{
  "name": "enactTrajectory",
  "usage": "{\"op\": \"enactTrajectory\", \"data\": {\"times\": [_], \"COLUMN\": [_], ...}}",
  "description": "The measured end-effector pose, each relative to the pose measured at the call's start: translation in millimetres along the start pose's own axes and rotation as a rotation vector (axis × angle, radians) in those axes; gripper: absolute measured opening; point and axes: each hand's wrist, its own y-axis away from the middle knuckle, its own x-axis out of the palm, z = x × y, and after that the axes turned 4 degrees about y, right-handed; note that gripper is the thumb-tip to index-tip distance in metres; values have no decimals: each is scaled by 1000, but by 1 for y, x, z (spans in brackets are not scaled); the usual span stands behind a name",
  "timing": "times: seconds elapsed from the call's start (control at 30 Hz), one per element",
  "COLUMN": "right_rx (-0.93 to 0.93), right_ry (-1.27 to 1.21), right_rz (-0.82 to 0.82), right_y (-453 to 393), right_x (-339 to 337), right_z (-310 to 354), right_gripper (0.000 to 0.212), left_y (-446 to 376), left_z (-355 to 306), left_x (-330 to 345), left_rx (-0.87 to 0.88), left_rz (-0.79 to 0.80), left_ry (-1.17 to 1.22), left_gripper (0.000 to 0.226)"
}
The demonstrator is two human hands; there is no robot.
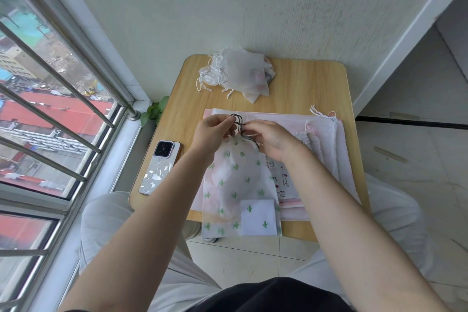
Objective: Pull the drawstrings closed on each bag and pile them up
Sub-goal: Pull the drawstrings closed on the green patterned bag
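Cactus bag (240,182) lies flat on the table (304,88), centre of view, its gathered neck at 12 o'clock and its bottom hanging over the near edge at 6. The neck is already bunched narrow, so the cinch looks mostly done. The dark cord (238,121) loops up out of the neck between the 2 hands.

Left hand (211,132) sits at 10 o'clock of the neck, fingers curled, pinching the cord loops. Right hand (271,138) sits at 2 o'clock of the neck, fingers curled round the cord end beside the gathered fabric. Likely 1 hand steadies while the other draws the cord, pulling opposite ways; which does which I cannot tell.

Under and at 3 o'clock of the cactus bag: flat bags (326,139), mouths unpulled, white tassels at the far right, 1 with a cat print. Kept close, probably as the to-do stack.

At 12 o'clock, at the table's far edge: pile (238,72) of cinched white bags, cords all trailing left. Placed away from the work spot, it reads as the done heap, and the cactus bag should go there next.

Phone (160,170) at 9 o'clock on the table's left edge, face down.
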Motion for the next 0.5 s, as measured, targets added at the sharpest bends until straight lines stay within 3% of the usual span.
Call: {"op": "enactTrajectory", "data": {"times": [0.23, 0.37, 0.5], "right_rx": [37, -75, -131], "right_ry": [-270, -617, -810], "right_rz": [-42, -126, -130], "right_y": [-1, -2, 1], "right_x": [-5, -11, -13], "right_z": [2, 5, 14], "right_gripper": [33, 33, 35], "left_y": [-2, -5, -5], "left_z": [4, 7, 11], "left_x": [2, -3, -5], "left_rx": [-36, -64, -82], "left_rz": [-33, -62, -83], "left_ry": [21, -9, -25], "left_gripper": [15, 16, 14]}}
